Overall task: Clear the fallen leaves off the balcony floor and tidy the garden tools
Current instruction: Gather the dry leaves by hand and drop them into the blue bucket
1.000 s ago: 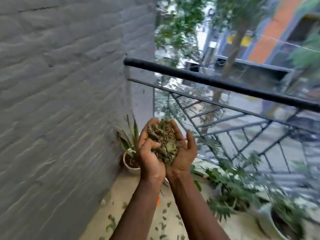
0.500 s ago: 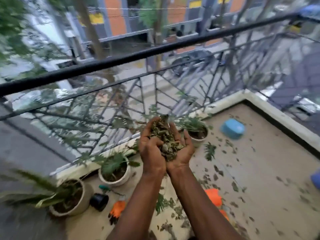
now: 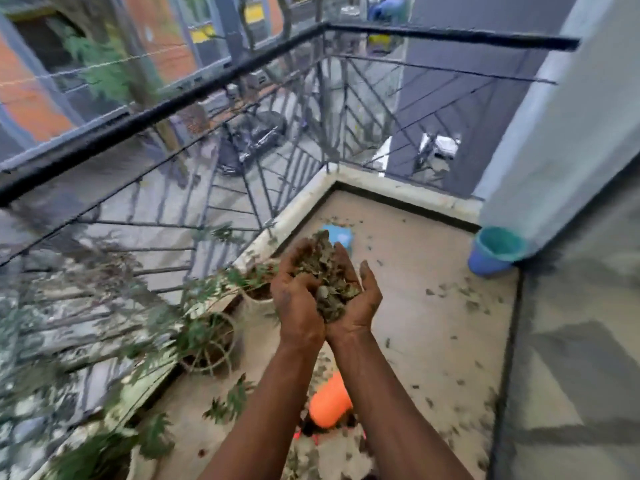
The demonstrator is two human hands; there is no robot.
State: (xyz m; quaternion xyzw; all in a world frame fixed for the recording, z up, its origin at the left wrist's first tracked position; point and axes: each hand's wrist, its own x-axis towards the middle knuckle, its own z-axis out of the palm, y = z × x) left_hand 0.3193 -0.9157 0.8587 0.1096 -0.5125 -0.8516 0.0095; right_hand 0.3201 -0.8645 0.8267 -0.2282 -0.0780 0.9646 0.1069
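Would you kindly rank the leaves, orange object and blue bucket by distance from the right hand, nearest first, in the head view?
1. leaves, cupped in the right hand.
2. orange object, on the floor below.
3. blue bucket, far right corner.

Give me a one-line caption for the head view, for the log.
Left hand and right hand, pressed together, carry dry leaves above the littered balcony floor, blue bucket by the wall.
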